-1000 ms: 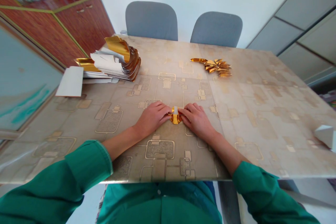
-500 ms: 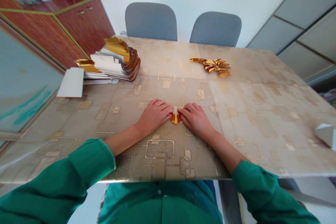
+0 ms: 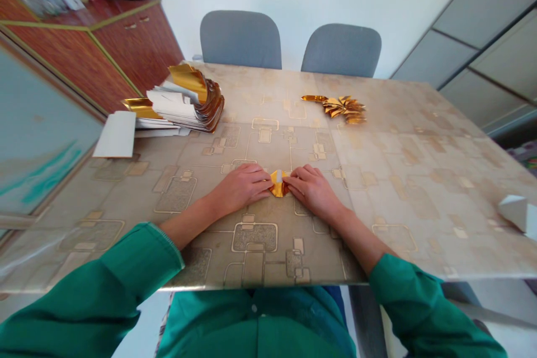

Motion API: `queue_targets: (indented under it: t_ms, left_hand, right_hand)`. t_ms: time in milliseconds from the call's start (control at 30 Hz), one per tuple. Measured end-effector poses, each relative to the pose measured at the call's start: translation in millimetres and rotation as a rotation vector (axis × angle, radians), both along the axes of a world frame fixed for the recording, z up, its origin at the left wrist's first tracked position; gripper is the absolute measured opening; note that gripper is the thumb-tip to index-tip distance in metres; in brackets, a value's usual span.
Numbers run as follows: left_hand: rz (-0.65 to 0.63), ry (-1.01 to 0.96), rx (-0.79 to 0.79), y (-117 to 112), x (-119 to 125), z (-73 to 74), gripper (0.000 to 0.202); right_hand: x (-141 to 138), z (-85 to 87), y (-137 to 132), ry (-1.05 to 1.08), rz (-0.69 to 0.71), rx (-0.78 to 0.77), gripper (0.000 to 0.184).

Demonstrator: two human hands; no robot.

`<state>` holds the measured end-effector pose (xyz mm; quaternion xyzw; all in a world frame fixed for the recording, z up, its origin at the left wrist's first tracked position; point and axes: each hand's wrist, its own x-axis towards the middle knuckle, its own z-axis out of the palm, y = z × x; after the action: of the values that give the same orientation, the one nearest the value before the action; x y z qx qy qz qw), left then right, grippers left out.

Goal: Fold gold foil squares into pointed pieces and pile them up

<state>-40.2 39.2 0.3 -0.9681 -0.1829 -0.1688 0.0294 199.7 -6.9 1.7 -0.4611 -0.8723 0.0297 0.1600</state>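
Between my hands, on the patterned tablecloth, lies a small folded piece of gold foil paper (image 3: 278,185) with a pale strip showing at its top middle. My left hand (image 3: 243,187) pinches its left end, the fingers pressed together and flat to the table. On the other side, my right hand (image 3: 311,190) grips the right end between thumb and fingers. The fingertips hide both ends of the paper. Beyond my hands to the right sits a cluster of folded gold foil pieces (image 3: 342,108). At the far left stands a bent stack of gold-and-white paper sheets (image 3: 184,103).
A white paper sheet (image 3: 116,134) lies by the stack at the table's left edge. Near the right edge is a white folded object (image 3: 518,213). Two grey chairs (image 3: 240,39) stand behind the table (image 3: 403,179). A reddish wooden cabinet (image 3: 130,47) is at the back left.
My left hand has shifted slightly left and its fingers lie straighter along the paper's end. More of the gold paper's left side now shows. The right hand stays almost in place.
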Motion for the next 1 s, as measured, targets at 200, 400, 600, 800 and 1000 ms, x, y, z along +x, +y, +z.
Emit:
queue_targets:
  t_ms: [200,400,600,800,1000]
  left_hand:
    - [-0.021,0.041,0.082,1.0,-1.1,1.1,0.022]
    - [-0.018,0.008,0.129,-0.6,-1.1,-3.2,0.021]
    - [0.023,-0.066,0.119,-1.3,0.7,-11.2,0.026]
    - [0.059,-0.074,0.020,-4.2,2.3,-10.1,0.028]
    - [0.154,-0.117,-0.140,-7.9,2.9,-8.6,0.021]
  right_hand:
    - [5.5,3.8,-1.4,-0.032,0.054,-0.001,0.026]
    - [7.5,3.3,0.9,0.092,0.006,-0.073,0.020]
    - [8.5,7.2,-1.4,0.063,0.080,-0.075,0.017]
    - [2.6,4.9,-1.1,0.050,0.070,-0.053,0.016]
    - [1.1,1.4,0.2,0.101,0.040,-0.052,0.022]
